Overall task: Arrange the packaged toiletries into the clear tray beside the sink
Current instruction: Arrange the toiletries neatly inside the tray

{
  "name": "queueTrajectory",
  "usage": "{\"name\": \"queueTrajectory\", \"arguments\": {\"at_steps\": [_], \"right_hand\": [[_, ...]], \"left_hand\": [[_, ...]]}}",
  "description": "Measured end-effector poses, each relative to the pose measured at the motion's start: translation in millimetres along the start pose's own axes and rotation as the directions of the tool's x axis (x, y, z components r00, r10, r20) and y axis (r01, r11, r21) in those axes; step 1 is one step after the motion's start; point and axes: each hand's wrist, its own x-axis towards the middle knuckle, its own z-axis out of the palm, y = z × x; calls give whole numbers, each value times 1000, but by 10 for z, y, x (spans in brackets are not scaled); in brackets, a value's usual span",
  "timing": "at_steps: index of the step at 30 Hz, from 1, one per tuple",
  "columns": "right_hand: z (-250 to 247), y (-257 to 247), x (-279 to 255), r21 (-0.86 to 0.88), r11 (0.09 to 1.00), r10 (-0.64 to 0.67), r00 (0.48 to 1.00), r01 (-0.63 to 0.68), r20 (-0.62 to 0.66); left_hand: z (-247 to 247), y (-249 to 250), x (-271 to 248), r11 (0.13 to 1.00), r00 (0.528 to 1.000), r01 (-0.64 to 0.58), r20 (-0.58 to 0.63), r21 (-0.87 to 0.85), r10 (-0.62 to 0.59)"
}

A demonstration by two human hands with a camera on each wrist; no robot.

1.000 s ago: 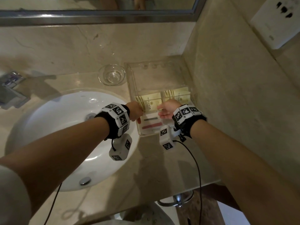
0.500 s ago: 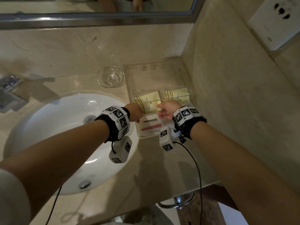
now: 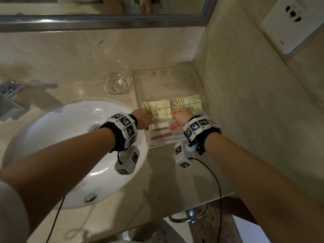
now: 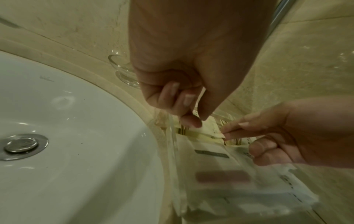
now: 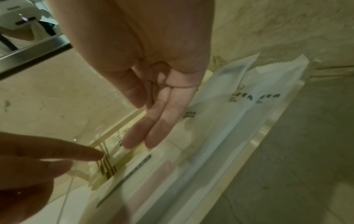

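Note:
The clear tray [image 3: 140, 88] stands on the counter between the sink and the side wall. Two yellow packets, a left one [image 3: 162, 109] and a right one [image 3: 192, 104], lie in its middle compartment. White sachets [image 3: 163, 135] with dark and red stripes fill the front compartment. My left hand [image 3: 149, 117] reaches over the tray's left wall. Its thumb and index finger [image 4: 191, 122] pinch the striped edge of the left yellow packet [image 4: 206, 130], the other fingers curled. My right hand [image 3: 177, 120] has straight fingers [image 5: 141, 141] pressing down on the right yellow packet. The tray's far compartment holds nothing.
A small glass bowl [image 3: 117, 83] sits just left of the tray's far end. The white basin [image 3: 70, 137] lies under my left forearm, with the faucet [image 3: 8, 102] at far left. The stone side wall [image 3: 245, 102] runs close along the tray's right side.
Both hands stay at the middle compartment and have shifted only slightly. The left yellow packet has been nudged a little.

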Motion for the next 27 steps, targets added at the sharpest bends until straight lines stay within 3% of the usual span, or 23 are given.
{"name": "queueTrajectory", "arguments": {"at_steps": [5, 9, 12, 18, 21, 27], "right_hand": [[-40, 18, -38, 8, 1000, -22, 1000, 22, -16], [-216, 77, -28, 153, 987, -23, 979, 55, -201], [-385, 159, -32, 71, 992, -75, 954, 100, -292], [-535, 284, 12, -185, 976, -153, 970, 118, -189], [-530, 320, 72, -405, 904, -207, 969, 136, -138], [-540, 321, 168, -629, 759, -226, 974, 169, -10]], "left_hand": [[11, 25, 28, 996, 998, 20, -64, -83, -25], [77, 186, 123, 976, 998, -18, -66, -218, 4], [166, 377, 177, 953, 1000, -15, 9, -302, 19], [351, 605, 325, 931, 993, 37, 114, -362, 5], [381, 645, 373, 930, 990, 47, 141, -366, 6], [380, 744, 370, 953, 987, 24, 161, -301, 26]]}}
